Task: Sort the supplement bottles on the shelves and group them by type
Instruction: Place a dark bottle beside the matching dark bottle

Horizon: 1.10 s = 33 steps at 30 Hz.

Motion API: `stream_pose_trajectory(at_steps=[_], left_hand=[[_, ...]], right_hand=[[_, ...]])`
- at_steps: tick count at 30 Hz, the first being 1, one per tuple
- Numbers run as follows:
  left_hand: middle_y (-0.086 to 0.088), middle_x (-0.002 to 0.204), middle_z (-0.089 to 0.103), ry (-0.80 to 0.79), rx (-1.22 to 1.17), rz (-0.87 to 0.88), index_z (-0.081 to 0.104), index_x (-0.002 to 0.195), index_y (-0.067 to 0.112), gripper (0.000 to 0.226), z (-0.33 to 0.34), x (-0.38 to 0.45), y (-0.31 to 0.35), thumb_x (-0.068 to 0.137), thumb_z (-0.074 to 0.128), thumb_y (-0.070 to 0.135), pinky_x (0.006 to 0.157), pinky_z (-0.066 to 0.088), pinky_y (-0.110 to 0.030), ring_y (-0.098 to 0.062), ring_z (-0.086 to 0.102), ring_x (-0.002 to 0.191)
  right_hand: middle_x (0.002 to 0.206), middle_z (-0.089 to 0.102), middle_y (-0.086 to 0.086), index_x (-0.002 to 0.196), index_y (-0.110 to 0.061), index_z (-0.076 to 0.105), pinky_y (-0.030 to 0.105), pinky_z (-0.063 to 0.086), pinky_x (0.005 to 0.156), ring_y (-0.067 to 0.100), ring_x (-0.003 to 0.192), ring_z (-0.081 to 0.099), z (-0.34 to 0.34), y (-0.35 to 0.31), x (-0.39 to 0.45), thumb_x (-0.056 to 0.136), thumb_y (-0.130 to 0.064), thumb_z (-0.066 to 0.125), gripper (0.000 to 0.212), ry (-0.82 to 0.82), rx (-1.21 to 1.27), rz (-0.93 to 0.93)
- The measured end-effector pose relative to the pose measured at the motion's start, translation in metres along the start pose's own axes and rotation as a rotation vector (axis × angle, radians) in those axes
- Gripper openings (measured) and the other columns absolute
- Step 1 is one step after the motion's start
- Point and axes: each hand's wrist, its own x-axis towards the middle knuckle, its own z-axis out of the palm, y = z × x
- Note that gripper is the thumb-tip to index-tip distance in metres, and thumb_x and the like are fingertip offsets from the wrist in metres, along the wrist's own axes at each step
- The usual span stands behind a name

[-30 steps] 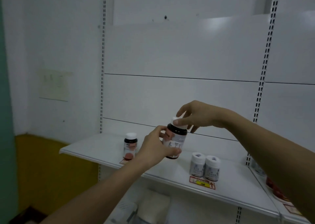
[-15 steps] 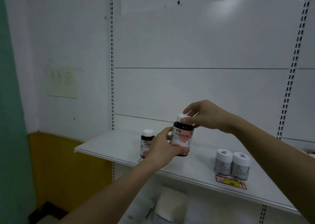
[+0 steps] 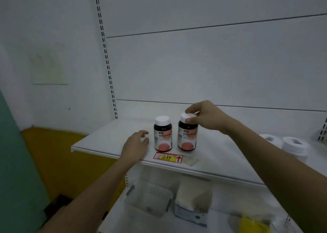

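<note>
Two matching dark bottles with white caps and red-and-white labels stand side by side on the white shelf (image 3: 99,140). The left bottle (image 3: 162,135) stands free. My right hand (image 3: 205,116) pinches the white cap of the right bottle (image 3: 187,135), which rests upright on the shelf. My left hand (image 3: 136,146) hovers just left of the left bottle with relaxed fingers, holding nothing. Two white bottles (image 3: 293,147) stand further right on the same shelf.
A red and yellow price tag (image 3: 168,157) sits on the shelf's front edge below the dark bottles. On the lower shelf are a clear plastic basket (image 3: 148,197), a pale bag (image 3: 194,195) and a yellow item (image 3: 251,224). A slotted upright (image 3: 106,55) runs up the left.
The bottle held in both hands has come down onto the shelf beside the other dark bottle. My left hand has let go and drawn back to the left. The camera moved closer.
</note>
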Motion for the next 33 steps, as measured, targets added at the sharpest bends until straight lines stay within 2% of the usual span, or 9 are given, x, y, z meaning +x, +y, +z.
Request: stream_pose_trajectory(at_steps=[5,8,13,16,24,27,30,31,33], left_hand=[[0.005,0.139,0.051,-0.138,0.369,0.082,0.053,0.129,0.029,0.036,0.013,0.015,-0.013,0.099,0.036,0.042,0.108,0.029,-0.047,-0.02,0.044,0.127],[0.006,0.139,0.05,-0.149,0.399,0.105,0.047,0.126,0.03,0.034,0.018,0.016,-0.017,0.1,0.029,0.042,0.109,0.024,-0.051,-0.02,0.043,0.125],[0.001,0.152,0.038,-0.165,0.448,0.132,0.032,0.146,0.034,0.048,0.02,0.018,-0.022,0.1,0.024,0.044,0.115,0.017,-0.055,-0.025,0.033,0.139],[0.0,0.147,0.042,-0.159,0.468,0.159,0.038,0.144,0.033,0.047,0.019,0.018,-0.023,0.1,0.023,0.043,0.112,0.021,-0.056,-0.026,0.036,0.135],[-0.006,0.141,0.046,-0.154,0.45,0.174,0.047,0.139,0.027,0.047,0.016,0.011,-0.023,0.1,0.024,0.039,0.112,0.02,-0.056,-0.031,0.036,0.132],[-0.007,0.149,0.039,-0.296,0.432,0.138,0.039,0.144,0.028,0.049,0.01,0.013,-0.022,0.1,0.023,0.04,0.114,0.014,-0.057,-0.032,0.029,0.138],[-0.007,0.158,0.027,-0.463,0.348,0.035,0.027,0.151,0.025,0.054,-0.018,0.02,-0.016,0.101,0.027,0.044,0.116,0.013,-0.055,-0.033,0.024,0.143],[-0.009,0.157,0.029,-0.439,0.305,-0.008,0.027,0.151,0.023,0.055,-0.032,0.023,-0.01,0.101,0.029,0.044,0.116,0.017,-0.054,-0.033,0.028,0.142],[-0.013,0.149,0.039,-0.256,0.286,0.013,0.037,0.146,0.019,0.051,-0.061,0.027,0.014,0.1,0.034,0.041,0.11,0.03,-0.049,-0.035,0.038,0.134]], right_hand=[[0.115,0.063,-0.005,0.123,-0.013,0.065,0.019,0.046,0.075,0.01,0.098,0.061,0.018,-0.002,0.004,0.087,-0.021,0.072,0.038,-0.042,-0.014,0.022],[0.118,0.061,-0.007,0.124,-0.016,0.063,0.013,0.045,0.068,0.002,0.092,0.06,0.023,-0.001,0.002,0.089,-0.019,0.07,0.036,-0.064,-0.016,0.032],[0.119,0.059,-0.007,0.125,-0.017,0.059,0.016,0.046,0.076,0.013,0.101,0.06,0.033,-0.007,-0.001,0.089,-0.022,0.069,0.038,-0.011,-0.108,0.045],[0.119,0.058,-0.007,0.122,-0.019,0.058,0.024,0.048,0.084,0.014,0.103,0.059,0.041,-0.009,-0.002,0.087,-0.023,0.071,0.038,0.034,-0.147,0.08],[0.121,0.055,-0.004,0.124,-0.018,0.053,0.03,0.047,0.087,0.017,0.106,0.055,0.054,-0.02,-0.003,0.087,-0.025,0.072,0.042,0.096,-0.237,0.196],[0.132,0.053,0.001,0.13,-0.017,0.049,0.036,0.048,0.095,0.023,0.117,0.054,0.059,-0.022,-0.007,0.088,-0.023,0.07,0.047,0.077,-0.218,0.254],[0.151,0.039,0.005,0.146,-0.019,0.035,0.043,0.043,0.106,0.029,0.133,0.045,0.055,-0.034,-0.024,0.09,-0.027,0.067,0.065,0.072,-0.137,0.286],[0.155,0.033,0.004,0.149,-0.02,0.03,0.043,0.04,0.108,0.029,0.136,0.041,0.049,-0.039,-0.03,0.092,-0.032,0.064,0.067,0.105,-0.117,0.275],[0.156,0.032,0.003,0.15,-0.02,0.03,0.043,0.038,0.11,0.027,0.138,0.04,0.03,-0.048,-0.043,0.095,-0.039,0.057,0.064,0.161,-0.128,0.235]])
